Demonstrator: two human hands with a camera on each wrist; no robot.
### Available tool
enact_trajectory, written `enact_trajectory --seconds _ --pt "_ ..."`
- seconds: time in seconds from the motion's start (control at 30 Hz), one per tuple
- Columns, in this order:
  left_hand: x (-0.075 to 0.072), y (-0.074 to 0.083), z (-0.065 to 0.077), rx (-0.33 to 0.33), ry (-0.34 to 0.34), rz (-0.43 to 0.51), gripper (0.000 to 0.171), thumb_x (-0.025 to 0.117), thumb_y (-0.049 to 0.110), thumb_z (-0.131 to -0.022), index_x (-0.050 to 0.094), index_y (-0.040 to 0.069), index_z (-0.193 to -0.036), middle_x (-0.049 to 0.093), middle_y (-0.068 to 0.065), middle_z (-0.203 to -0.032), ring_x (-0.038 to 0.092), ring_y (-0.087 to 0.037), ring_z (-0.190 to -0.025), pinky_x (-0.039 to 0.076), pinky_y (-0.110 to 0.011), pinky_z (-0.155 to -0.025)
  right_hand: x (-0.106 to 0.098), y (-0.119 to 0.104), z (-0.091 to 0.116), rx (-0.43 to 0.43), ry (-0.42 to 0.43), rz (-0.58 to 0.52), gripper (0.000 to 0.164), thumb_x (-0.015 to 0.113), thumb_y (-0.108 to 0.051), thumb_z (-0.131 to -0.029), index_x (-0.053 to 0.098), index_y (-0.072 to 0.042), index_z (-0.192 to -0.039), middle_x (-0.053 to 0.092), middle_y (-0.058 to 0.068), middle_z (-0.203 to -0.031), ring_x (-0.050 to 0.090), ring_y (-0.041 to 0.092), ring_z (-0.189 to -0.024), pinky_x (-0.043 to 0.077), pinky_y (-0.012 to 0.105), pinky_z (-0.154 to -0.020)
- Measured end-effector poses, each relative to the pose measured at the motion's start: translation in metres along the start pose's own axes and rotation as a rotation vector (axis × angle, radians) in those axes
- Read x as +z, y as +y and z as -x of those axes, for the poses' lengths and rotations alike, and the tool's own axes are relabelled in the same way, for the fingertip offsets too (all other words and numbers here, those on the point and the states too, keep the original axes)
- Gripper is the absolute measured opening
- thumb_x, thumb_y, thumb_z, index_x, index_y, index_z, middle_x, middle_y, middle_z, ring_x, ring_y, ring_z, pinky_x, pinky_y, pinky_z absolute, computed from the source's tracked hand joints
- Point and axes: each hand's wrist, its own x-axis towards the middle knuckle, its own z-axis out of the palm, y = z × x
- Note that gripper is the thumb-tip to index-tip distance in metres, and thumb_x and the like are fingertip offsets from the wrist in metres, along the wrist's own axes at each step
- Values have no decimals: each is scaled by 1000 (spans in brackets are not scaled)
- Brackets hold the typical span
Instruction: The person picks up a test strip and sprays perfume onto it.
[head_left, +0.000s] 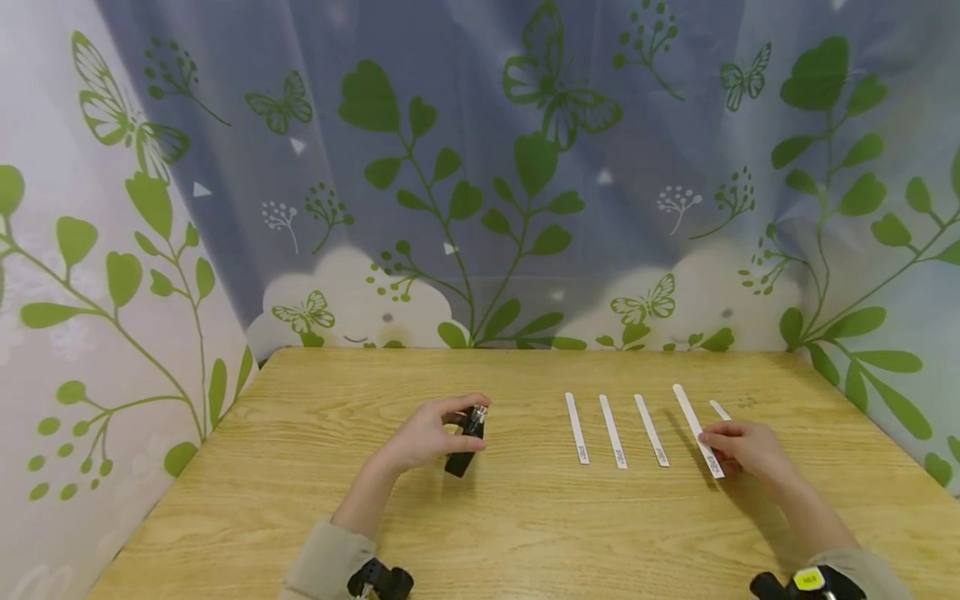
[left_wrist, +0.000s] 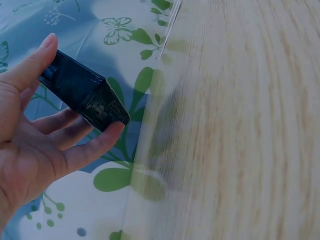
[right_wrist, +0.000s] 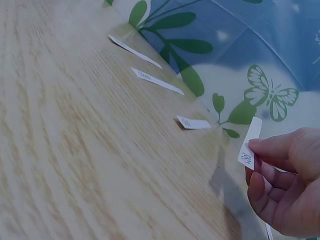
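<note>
My left hand (head_left: 427, 433) grips a small black perfume bottle (head_left: 465, 442) above the left middle of the table. In the left wrist view the bottle (left_wrist: 82, 87) is dark and glossy, with the thumb at one end and a fingertip at the other. Between thumb and fingers my right hand (head_left: 750, 454) pinches a white paper test strip (head_left: 692, 417) near its printed end, raised over its shadow. The right wrist view shows handwriting-like print on this strip (right_wrist: 250, 145). Beyond the right hand, another strip (head_left: 720, 410) is mostly hidden by it.
Three similar strips, the left one (head_left: 576, 425), the middle one (head_left: 612, 429) and the right one (head_left: 651, 429), lie in a row between the hands. A wooden table (head_left: 300, 517) carries everything. Patterned curtains (head_left: 480, 167) stand behind and beside it.
</note>
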Motion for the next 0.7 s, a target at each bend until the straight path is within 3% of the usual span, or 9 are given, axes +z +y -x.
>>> enact_trajectory --seconds 0.17,0.43,0.7 --pt "-2 12 3 -15 -12 -14 52 68 8 -84 50 2 -133 48 -20 -133 50 -37 -111 45 -45 -88 -5 7 -5 10 27 40 39 61 -20 -91 58 16 -105 55 -4 -68 50 9 -60 45 24 -54" --pt "2 -15 -4 -27 -6 -27 56 71 17 -83 50 12 -135 48 -14 -134 50 -34 -114 43 -48 -91 -9 13 -11 28 48 106 40 63 -20 -89 59 15 -106 58 -4 -68 52 9 -62 47 24 -54" --pt "1 -18 -5 -42 -10 -36 56 72 24 -82 52 19 -134 50 -10 -133 51 -31 -112 48 -38 -83 -8 15 -18 57 55 129 38 64 -21 -88 62 13 -103 58 -3 -69 53 10 -64 48 25 -55"
